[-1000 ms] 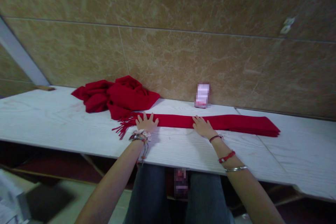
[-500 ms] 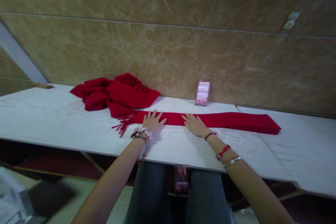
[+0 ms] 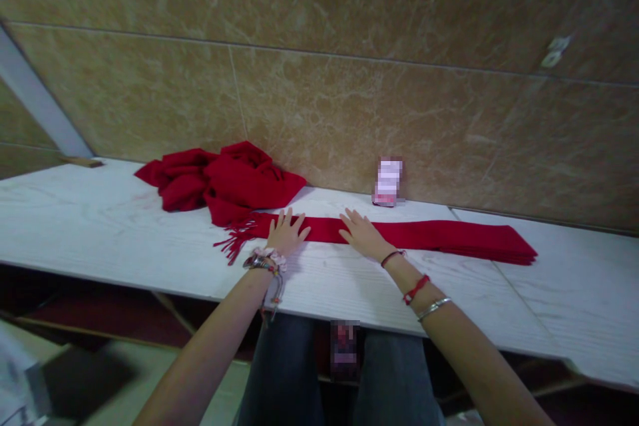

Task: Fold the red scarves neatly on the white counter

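A red scarf (image 3: 424, 235) lies folded into a long narrow strip across the white tabletop. Its fringed end points left and its layered folded end is at the right. My left hand (image 3: 286, 237) rests flat on the strip near the fringe, fingers spread. Further right, my right hand (image 3: 363, 234) also lies flat on the scarf with its fingers apart. Behind the fringed end, against the wall, sits a crumpled heap of red cloth (image 3: 229, 176), touching or nearly touching the strip.
The white table (image 3: 124, 246) runs along a brown marbled tile wall (image 3: 349, 100). A blurred-out upright object (image 3: 388, 182) leans at the wall behind the scarf. At the far left is a small wooden piece (image 3: 82, 162). A socket (image 3: 555, 52) is on the wall at right.
Both hands have slid slightly left along the scarf, the right a little more. The view has tilted up a touch; the scarf and heap look unchanged.
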Available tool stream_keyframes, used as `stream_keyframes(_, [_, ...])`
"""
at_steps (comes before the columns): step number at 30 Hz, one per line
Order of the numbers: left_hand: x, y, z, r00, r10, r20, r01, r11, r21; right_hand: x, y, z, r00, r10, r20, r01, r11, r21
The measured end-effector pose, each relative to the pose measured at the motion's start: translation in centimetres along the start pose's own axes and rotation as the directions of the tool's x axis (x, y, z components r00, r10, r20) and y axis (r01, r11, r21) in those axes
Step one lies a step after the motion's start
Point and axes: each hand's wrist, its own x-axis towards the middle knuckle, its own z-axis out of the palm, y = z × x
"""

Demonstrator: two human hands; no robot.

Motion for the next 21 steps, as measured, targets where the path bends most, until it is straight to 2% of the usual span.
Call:
stream_keyframes(3, [0.1, 0.1, -0.4, 0.994, 0.020, 0.107, -0.021, 1.000, 0.003, 1.0, -2.8, 0.5, 0.985, -0.164, 0.061, 0.161, 0.985, 0.059])
stream_keyframes(7, [0.4, -1.1, -1.0, 0.977, 0.031, 0.209, -0.035, 0.999, 0.015, 0.6, -3.0, 1.0, 0.977, -0.162, 0.138, 0.155, 0.986, 0.061])
stream_keyframes(10, [0.4, -4.3, -1.4, 0.968, 0.024, 0.249, -0.033, 0.999, 0.035, 0.2, -2.2, 1.0, 0.972, -0.156, 0.174, 0.145, 0.987, 0.074])
stream_keyframes(12, [0.0, -7.2, -1.6, 0.973, 0.003, 0.232, -0.020, 0.997, 0.069, 0.2, -2.0, 0.9, 0.969, -0.150, 0.194, 0.137, 0.987, 0.080])
stream_keyframes(16, [-0.9, -12.6, -2.0, 0.993, -0.011, 0.121, -0.002, 0.994, 0.113, 0.8, -2.5, 0.3, 0.954, -0.115, 0.275, 0.090, 0.991, 0.102])
stream_keyframes(19, [-1.0, -14.3, -2.7, 0.998, 0.001, 0.070, -0.007, 0.996, 0.084, 1.3, -2.9, -0.5, 0.926, -0.092, 0.367, 0.055, 0.993, 0.109])
stream_keyframes(21, [-0.7, -14.1, -3.2, 0.996, 0.093, 0.005, -0.094, 0.995, 0.043, 1.3, -2.9, -1.0, 0.913, -0.096, 0.396, 0.054, 0.992, 0.116])
